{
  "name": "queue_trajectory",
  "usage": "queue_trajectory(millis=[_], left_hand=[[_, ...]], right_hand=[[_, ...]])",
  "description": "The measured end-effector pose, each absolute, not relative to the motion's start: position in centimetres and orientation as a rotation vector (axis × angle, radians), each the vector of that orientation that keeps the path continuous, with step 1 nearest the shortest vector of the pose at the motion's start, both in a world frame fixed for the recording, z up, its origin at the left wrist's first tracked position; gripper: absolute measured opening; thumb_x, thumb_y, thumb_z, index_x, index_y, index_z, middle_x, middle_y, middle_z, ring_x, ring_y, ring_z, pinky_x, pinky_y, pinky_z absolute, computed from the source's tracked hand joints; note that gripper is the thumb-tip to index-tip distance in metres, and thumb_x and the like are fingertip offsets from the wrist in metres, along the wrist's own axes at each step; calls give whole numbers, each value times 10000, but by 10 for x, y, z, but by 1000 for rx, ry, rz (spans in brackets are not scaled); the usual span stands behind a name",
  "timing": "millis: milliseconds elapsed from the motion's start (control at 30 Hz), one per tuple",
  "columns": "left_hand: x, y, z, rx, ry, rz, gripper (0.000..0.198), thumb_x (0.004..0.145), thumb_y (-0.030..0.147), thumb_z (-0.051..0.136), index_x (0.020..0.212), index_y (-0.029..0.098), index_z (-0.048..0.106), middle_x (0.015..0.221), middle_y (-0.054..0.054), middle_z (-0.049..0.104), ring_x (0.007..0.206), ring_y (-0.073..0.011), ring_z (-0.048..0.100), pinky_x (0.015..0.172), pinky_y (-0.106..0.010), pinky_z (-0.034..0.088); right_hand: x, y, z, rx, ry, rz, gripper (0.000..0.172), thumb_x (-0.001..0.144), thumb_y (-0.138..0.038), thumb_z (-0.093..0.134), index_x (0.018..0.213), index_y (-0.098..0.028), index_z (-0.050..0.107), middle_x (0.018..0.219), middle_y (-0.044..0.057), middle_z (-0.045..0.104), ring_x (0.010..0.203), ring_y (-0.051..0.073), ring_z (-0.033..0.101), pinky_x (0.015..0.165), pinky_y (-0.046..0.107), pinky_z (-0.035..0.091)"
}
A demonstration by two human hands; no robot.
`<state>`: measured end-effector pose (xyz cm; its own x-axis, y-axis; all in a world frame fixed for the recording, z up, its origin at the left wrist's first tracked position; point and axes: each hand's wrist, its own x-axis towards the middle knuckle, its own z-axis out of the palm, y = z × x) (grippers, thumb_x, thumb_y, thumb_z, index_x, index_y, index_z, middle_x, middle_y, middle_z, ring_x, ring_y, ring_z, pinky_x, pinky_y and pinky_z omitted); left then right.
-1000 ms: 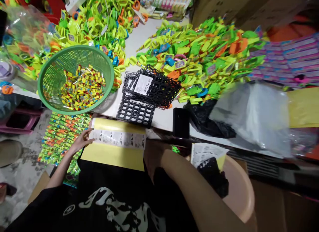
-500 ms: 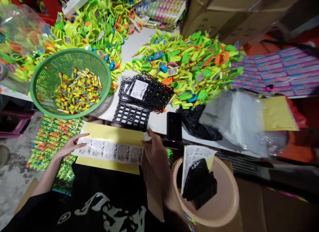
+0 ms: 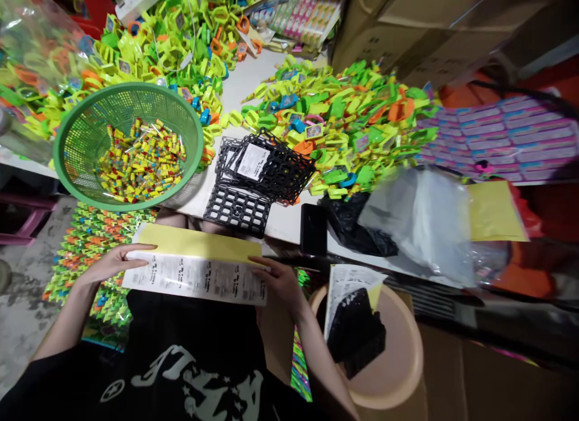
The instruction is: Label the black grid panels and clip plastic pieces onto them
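A sheet of printed labels (image 3: 194, 277), white with black print and a yellow strip along its far edge, is stretched between my hands above my lap. My left hand (image 3: 118, 261) pinches its left end between thumb and fingers. At the right end, my right hand (image 3: 277, 277) grips the edge with the fingers on top. Just beyond the sheet, black plastic grid trays (image 3: 237, 208) lie stacked at the table edge, one carrying a white label (image 3: 253, 161). A black phone (image 3: 313, 229) rests right of them.
A green basket (image 3: 129, 207) of small yellow-and-red pieces stands at the left. Heaps of bright plastic toys (image 3: 344, 119) cover the table. At lower right, a pink bucket (image 3: 409, 373) holds black grid pieces (image 3: 357, 333) and paper. Plastic bags (image 3: 420, 216) lie above it, and a cardboard box (image 3: 407, 29) behind.
The label sheet has tilted and shifted slightly, with the yellow below the labels now out of sight. My right hand has moved down from the upper right corner to the right end.
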<state>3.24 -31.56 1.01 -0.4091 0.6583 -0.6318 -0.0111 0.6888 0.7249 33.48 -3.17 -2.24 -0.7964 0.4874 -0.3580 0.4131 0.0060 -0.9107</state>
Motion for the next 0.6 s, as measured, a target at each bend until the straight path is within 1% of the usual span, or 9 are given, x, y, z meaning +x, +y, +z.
queue_trajectory(millis=[67,133,233,300,400,467,533,600], left_hand=[[31,-314,23,479,1913,816,663,590,571,743,1151,220,691,1009,-50,718,836,-219,644,657,-285,556],[30,-310,38,513,1984,832,682,614,603,720,1169,208,681,1035,-39,717,882,-219,646,711,-295,557],[29,-303,62,669,2094,874,596,697,591,675,1138,190,689,1131,-6,696,980,-204,625,865,-329,521],[31,-299,76,746,2157,903,552,731,587,652,1099,178,702,1131,14,698,992,-196,620,901,-338,502],[37,-294,94,781,2272,949,554,744,625,622,1053,176,716,1070,28,717,939,-184,634,867,-327,510],[42,-292,105,806,2356,951,546,722,652,630,995,190,734,1007,25,734,881,-179,644,826,-307,519],[46,-290,117,863,2431,927,493,701,653,652,904,214,751,897,14,744,798,-180,650,736,-277,526],[49,-290,133,1001,2501,930,409,716,629,652,827,248,753,814,5,723,752,-182,640,672,-273,517]], right_hand=[[330,-26,-12,-987,-2159,1936,422,791,-470,647,1081,-177,733,800,59,749,675,194,692,608,296,570],[326,-21,1,-957,-2181,1856,382,774,-450,668,1043,-191,748,861,61,759,715,206,708,634,305,581],[321,-12,22,-827,-2270,1677,318,780,-413,675,1010,-210,758,950,58,760,798,223,725,704,315,593],[321,-6,34,-726,-2356,1536,272,826,-385,632,1005,-226,760,964,48,760,808,217,730,731,307,593],[323,3,49,-592,-2466,1321,247,886,-350,562,996,-251,760,940,30,764,783,202,733,728,290,586],[323,8,59,-502,-2486,1208,236,902,-338,551,949,-249,765,895,28,767,751,196,729,707,284,578],[322,12,72,-404,-2480,1126,220,905,-317,562,876,-231,763,832,32,765,696,184,715,664,271,561],[321,14,88,-308,-2465,1068,210,904,-283,575,808,-213,748,758,32,750,631,164,686,603,253,527]])
